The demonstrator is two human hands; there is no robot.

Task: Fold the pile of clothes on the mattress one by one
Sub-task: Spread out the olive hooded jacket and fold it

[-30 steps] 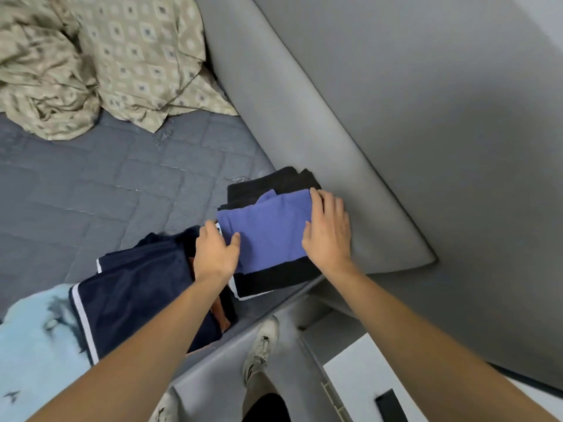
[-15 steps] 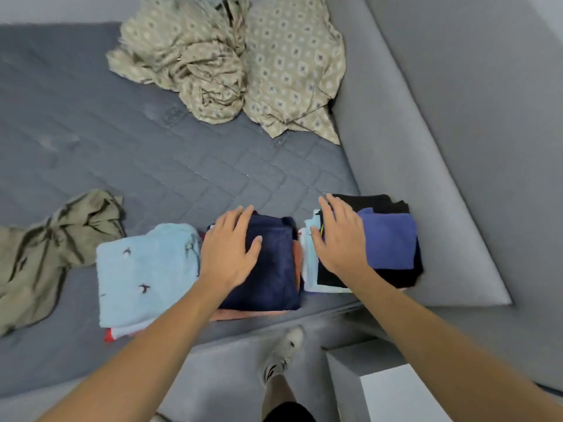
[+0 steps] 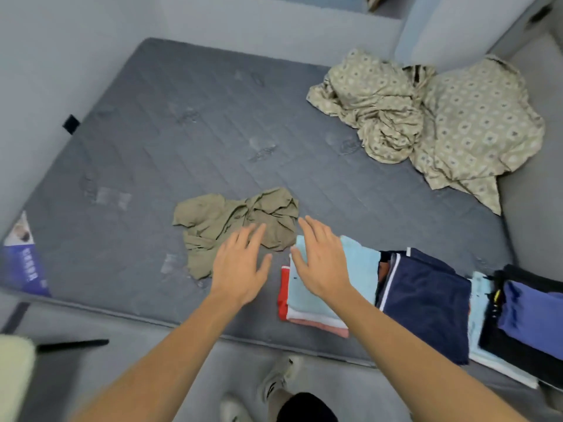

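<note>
A crumpled olive garment [image 3: 231, 223] lies unfolded on the grey mattress [image 3: 182, 132]. My left hand [image 3: 240, 263] hovers with spread fingers over its near edge, holding nothing. My right hand [image 3: 323, 260] is spread above a folded light blue garment [image 3: 362, 269] that tops a stack with red and pink pieces. To the right lie a folded navy stack [image 3: 426, 303] and a stack topped by a purple garment [image 3: 530, 312]. Both hands are empty.
A rumpled patterned beige sheet and pillow [image 3: 441, 117] fill the far right corner of the mattress. Grey walls border the mattress on the left and the far side. My shoe [image 3: 280, 379] stands on the floor at the near edge. A label [image 3: 24, 263] hangs at the mattress's left corner.
Both hands left the purple and navy stacks and swung left; they now hover near the olive garment and the light blue stack. The view panned left with them.
</note>
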